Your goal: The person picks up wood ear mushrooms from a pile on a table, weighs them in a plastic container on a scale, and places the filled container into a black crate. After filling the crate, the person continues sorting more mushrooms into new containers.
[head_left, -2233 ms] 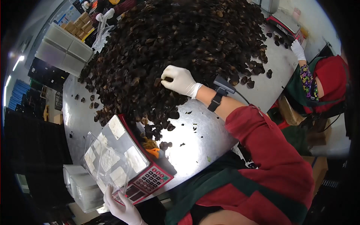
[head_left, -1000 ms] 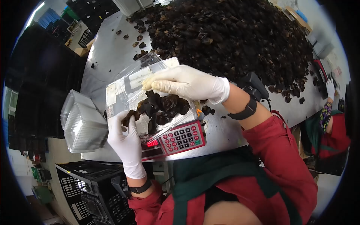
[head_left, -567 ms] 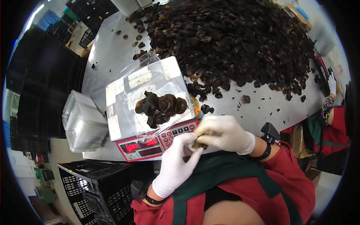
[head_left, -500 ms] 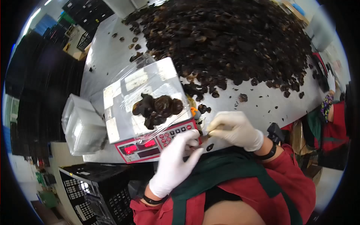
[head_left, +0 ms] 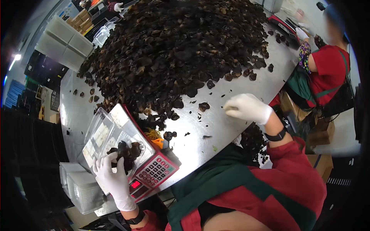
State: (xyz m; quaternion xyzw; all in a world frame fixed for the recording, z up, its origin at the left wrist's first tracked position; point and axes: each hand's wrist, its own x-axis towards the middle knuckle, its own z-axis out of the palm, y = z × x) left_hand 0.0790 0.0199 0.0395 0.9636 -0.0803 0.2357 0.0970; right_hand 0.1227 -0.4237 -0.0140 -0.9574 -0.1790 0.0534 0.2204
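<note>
My left hand (head_left: 111, 179), in a white glove, has its fingers curled around dark wood ear mushrooms (head_left: 130, 154). These lie in an open clear plastic box (head_left: 144, 148) on the red and white digital scale (head_left: 156, 169), whose display glows red. Over the bare metal to the right hovers my right hand (head_left: 248, 109), also gloved. Its fingers are bent together, and whatever they may hold is hidden. A big heap of wood ear mushrooms (head_left: 181, 46) covers the back of the metal table (head_left: 208, 131).
Stacked clear boxes (head_left: 83, 190) stand left of the scale. An orange object (head_left: 158, 143) lies by the scale's right side. A co-worker (head_left: 327, 69) in red sits at the right beside another scale (head_left: 283, 26). White containers (head_left: 63, 44) stand at the far left.
The view has swung right. My left hand has moved from the scale's keypad area onto the mushrooms in the box. My right hand has moved away from the scale, out over the table.
</note>
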